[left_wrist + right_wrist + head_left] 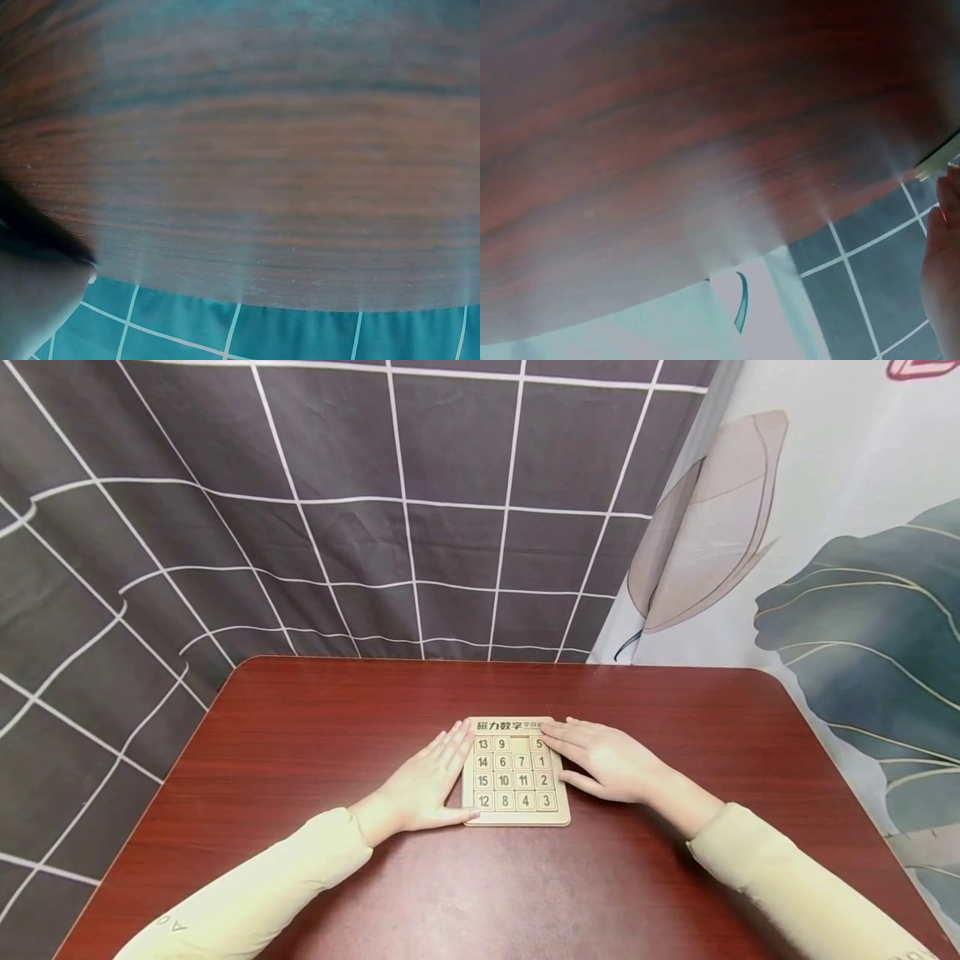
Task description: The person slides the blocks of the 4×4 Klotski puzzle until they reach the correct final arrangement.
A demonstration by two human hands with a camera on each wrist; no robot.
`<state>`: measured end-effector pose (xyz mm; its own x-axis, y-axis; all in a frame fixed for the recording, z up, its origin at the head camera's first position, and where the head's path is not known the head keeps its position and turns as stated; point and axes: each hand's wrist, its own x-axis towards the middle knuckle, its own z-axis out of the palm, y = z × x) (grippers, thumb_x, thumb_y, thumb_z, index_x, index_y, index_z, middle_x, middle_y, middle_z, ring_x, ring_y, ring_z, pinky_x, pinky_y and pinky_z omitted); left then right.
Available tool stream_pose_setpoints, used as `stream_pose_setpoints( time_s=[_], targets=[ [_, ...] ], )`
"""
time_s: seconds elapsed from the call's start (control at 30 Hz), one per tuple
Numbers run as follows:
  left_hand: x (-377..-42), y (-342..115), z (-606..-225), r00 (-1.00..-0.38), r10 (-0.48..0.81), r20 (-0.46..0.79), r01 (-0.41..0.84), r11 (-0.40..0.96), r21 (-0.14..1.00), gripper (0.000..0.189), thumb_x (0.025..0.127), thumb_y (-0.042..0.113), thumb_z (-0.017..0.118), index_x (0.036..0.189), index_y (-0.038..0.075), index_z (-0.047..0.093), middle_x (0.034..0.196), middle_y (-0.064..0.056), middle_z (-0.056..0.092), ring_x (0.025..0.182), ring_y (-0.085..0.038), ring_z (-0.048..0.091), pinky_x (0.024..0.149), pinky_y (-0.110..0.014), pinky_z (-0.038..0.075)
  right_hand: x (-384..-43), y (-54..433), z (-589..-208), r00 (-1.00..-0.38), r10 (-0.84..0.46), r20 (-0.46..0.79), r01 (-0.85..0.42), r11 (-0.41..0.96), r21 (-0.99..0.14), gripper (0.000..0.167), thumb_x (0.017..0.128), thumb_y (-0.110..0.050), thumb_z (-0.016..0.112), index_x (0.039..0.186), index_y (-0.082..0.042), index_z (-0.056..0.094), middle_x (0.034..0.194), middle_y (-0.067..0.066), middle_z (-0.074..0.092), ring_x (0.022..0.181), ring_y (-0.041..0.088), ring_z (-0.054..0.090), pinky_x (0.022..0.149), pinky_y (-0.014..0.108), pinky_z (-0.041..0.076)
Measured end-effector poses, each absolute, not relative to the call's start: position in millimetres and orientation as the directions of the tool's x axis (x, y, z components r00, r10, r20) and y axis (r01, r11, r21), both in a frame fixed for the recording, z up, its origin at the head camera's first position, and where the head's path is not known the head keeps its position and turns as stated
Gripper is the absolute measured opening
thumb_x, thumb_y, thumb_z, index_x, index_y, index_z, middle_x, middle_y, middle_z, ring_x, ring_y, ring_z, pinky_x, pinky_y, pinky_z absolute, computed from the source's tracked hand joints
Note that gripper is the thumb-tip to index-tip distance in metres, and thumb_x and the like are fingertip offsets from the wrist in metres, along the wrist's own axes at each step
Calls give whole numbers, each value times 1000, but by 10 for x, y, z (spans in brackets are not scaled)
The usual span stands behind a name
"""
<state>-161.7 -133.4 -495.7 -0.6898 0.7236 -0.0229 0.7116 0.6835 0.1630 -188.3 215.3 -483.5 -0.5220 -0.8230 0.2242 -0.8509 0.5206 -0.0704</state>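
1. So the number puzzle [517, 819] sits flat on the reddish-brown table [337, 710], right between the two hands, with its printed heading [498, 725] along the far side.
2. Left hand [426, 783]: it's at the puzzle's left edge, fingers pretty much straight and close together, tips up by the far corner. The thumb is spread well apart, its tip at the near-left corner.
3. Right hand [611, 763]: fingers also extended and close together, tips resting over the far-right corner, thumb apart from them and against the right edge. Neither hand is clamped on anything.
4. What's in the way: those right fingertips hide the end of the heading and crowd the 5 tile [538, 744]. Just left of that tile is a bare slot [520, 744], third in the top row, with the 9 tile [502, 744] on its other side.
5. Around it all: a dark curtain [450, 435] with white grid lines hangs behind and left of the table, and a white curtain [832, 460] with big leaf prints hangs at the right. Pale sleeves [270, 889] cover both forearms.
6. The wrist cams mostly get blurry tabletop and curtain; the left one shows just a dim bit of hand in its lower corner.
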Motion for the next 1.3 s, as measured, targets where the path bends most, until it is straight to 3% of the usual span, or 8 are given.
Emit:
stream_pose_setpoints(
  time_s=[0.7,0.97,1.3],
  targets=[
    [-1613,-1328,-4942,-695,718,-35,705,691,160,111,96,66,61,166,-9,17,177,-25,13,166,-37,15,135,-47,23,-1925,1909,-4847,-456,-867,203,-882,470,23,58,99,-33,71,145,1,63,152,15,63,144,31,59,120,46,48],
    [-1615,-1318,-4962,-693,720,-33,708,689,153,112,96,66,62,166,-9,17,176,-26,16,166,-38,17,135,-47,24,-1833,2013,-4783,-471,-854,221,-878,478,-22,60,98,-32,72,148,-1,61,155,14,61,146,32,57,120,49,49],
    [-1609,-1321,-4945,-694,719,-38,707,690,159,112,97,66,61,166,-9,16,176,-26,14,166,-37,15,135,-47,23,-1719,2190,-4861,-403,-876,265,-908,419,3,57,101,-36,69,145,-1,63,152,14,63,142,28,61,116,51,50]
  ],
)
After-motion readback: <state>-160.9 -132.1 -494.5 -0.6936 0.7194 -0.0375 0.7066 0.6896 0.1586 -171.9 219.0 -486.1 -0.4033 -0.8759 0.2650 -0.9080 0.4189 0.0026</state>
